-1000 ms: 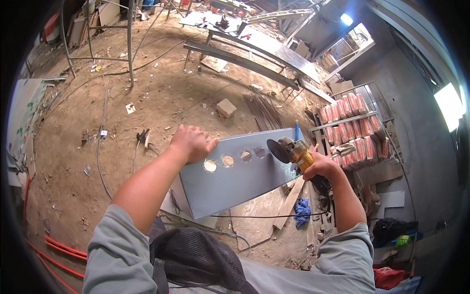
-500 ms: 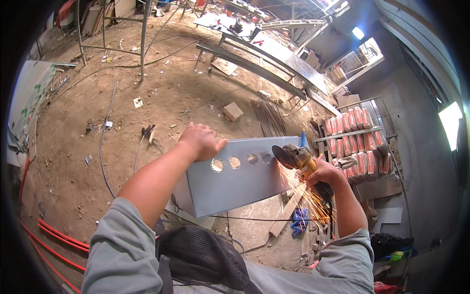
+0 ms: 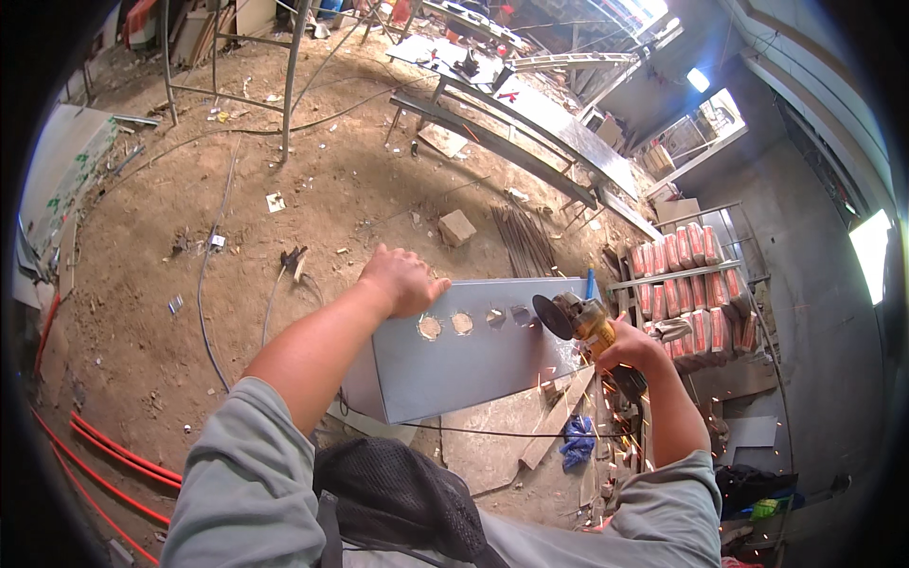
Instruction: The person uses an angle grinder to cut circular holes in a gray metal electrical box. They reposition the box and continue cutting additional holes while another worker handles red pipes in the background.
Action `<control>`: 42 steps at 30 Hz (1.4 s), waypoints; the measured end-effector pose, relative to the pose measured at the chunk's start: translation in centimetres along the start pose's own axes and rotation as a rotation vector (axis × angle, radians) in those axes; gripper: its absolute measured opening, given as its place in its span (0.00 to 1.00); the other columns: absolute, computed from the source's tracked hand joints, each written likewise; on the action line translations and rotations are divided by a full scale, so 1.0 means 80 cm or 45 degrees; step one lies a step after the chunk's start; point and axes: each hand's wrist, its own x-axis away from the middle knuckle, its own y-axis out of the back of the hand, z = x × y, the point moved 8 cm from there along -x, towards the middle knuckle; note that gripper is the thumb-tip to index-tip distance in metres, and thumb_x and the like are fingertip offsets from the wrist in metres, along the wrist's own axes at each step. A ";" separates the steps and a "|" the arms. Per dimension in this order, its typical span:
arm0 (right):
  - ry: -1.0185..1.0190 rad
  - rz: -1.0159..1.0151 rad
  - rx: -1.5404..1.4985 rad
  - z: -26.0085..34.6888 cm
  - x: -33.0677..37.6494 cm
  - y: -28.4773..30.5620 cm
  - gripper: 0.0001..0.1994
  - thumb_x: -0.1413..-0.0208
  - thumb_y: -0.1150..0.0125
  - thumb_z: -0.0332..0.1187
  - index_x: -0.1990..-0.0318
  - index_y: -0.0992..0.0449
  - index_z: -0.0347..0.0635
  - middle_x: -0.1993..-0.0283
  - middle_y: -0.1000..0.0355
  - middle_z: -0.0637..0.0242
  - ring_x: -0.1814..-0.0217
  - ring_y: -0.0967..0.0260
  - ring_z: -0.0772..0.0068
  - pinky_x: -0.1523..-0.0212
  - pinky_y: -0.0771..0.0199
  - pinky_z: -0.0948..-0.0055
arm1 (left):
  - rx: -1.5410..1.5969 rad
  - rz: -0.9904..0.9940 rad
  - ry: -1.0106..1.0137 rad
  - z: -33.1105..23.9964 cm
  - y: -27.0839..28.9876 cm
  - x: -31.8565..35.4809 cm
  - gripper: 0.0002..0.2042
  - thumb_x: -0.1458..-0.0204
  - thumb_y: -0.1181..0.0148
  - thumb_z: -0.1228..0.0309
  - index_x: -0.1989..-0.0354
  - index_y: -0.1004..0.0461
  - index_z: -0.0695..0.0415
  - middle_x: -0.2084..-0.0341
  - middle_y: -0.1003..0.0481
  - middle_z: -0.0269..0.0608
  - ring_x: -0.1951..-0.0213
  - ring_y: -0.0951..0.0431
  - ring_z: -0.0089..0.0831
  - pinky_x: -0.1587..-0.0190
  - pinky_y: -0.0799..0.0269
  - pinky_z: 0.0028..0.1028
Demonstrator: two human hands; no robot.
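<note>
The left hand (image 3: pixel 402 279) lies flat on the upper left edge of a grey sheet-metal panel (image 3: pixel 464 364), fingers spread and pressing down. The panel stands over the dirt floor (image 3: pixel 284 189) and has a row of round holes (image 3: pixel 461 323) near its top edge. The right hand (image 3: pixel 630 348) has its fingers clamped around a yellow angle grinder (image 3: pixel 579 322), whose disc meets the panel's right end. Sparks (image 3: pixel 606 407) scatter below. A blue rag (image 3: pixel 576 440) lies on the floor beneath.

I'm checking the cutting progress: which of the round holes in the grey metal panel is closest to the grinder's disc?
The rightmost hole in the row on the grey metal panel. It sits right beside the angle grinder disc, held by the right hand; the other three lie further left, towards the left hand.
</note>
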 end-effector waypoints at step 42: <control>0.001 0.055 0.437 0.028 -0.012 0.036 0.33 0.67 0.19 0.30 0.44 0.19 0.41 0.59 0.18 0.64 0.61 0.21 0.68 0.54 0.19 0.67 | 0.035 0.009 0.032 0.003 -0.002 0.000 0.37 0.25 0.66 0.38 0.31 0.22 0.55 0.30 0.25 0.53 0.25 0.30 0.44 0.20 0.45 0.51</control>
